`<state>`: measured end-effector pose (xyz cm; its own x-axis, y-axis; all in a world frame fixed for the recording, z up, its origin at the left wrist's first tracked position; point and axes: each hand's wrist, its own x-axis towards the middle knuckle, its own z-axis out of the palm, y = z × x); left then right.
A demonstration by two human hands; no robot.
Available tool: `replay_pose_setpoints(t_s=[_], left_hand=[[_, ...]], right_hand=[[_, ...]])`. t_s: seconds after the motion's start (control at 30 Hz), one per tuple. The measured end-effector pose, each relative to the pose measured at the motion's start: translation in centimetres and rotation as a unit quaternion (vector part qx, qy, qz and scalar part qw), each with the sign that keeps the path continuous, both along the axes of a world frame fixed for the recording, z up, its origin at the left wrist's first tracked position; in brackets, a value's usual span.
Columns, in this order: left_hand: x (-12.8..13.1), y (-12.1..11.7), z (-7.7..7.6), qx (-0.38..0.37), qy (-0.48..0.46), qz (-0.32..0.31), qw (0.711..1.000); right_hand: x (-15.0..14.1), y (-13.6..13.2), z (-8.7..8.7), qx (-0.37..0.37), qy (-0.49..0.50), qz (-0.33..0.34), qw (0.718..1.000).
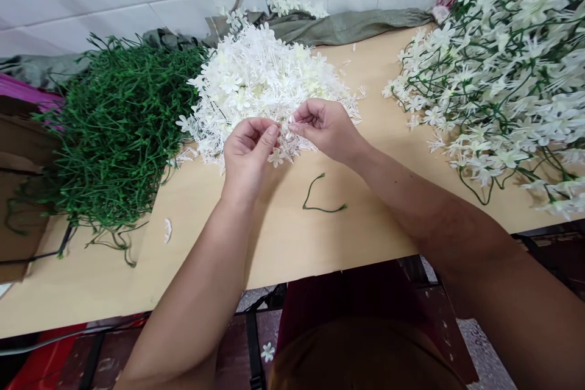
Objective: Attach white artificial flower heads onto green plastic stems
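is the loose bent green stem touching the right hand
Apart. The head view shows bare tabletop between them: the bent green stem lies on it, nearer the person, below the right hand.

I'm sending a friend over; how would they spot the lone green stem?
Find the table, then the white heap against the wall. Just in front, slightly right, lies one thin green stem, bent like an L. Unlike the tangled stems at left, it lies alone.

- My left hand (249,149) and right hand (325,128), both bare
- Bare forearms on my feed
- Dark maroon garment (350,295)
- Brownish cloth (361,356) nearest my camera
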<state>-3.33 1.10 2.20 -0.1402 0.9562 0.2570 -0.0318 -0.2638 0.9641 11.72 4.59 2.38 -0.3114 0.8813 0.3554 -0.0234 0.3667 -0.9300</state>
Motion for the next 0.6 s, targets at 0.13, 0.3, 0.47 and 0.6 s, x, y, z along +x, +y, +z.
replay_pose_setpoints(t_s=[0.13, 0.3, 0.47, 0.6], left_hand=[[0.48, 0.07, 0.1, -0.018, 0.009, 0.016, 1.0], [0.66, 0.25, 0.06, -0.031, 0.0, 0.007, 0.999], [0.49, 0.33, -0.06, -0.043, -0.034, -0.01, 0.998], [0.46, 0.23, -0.29, -0.073, -0.063, -0.041, 0.995]], right_hand=[[0.1, 0.05, -0.09, -0.001, -0.006, 0.017, 1.0], [-0.2, 0.0, -0.42, -0.006, 0.004, 0.027, 1.0], [-0.28, -0.04, -0.51, 0.007, 0.02, 0.046, 0.999], [-0.3, -0.04, -0.76, -0.002, 0.027, 0.095, 0.995]])
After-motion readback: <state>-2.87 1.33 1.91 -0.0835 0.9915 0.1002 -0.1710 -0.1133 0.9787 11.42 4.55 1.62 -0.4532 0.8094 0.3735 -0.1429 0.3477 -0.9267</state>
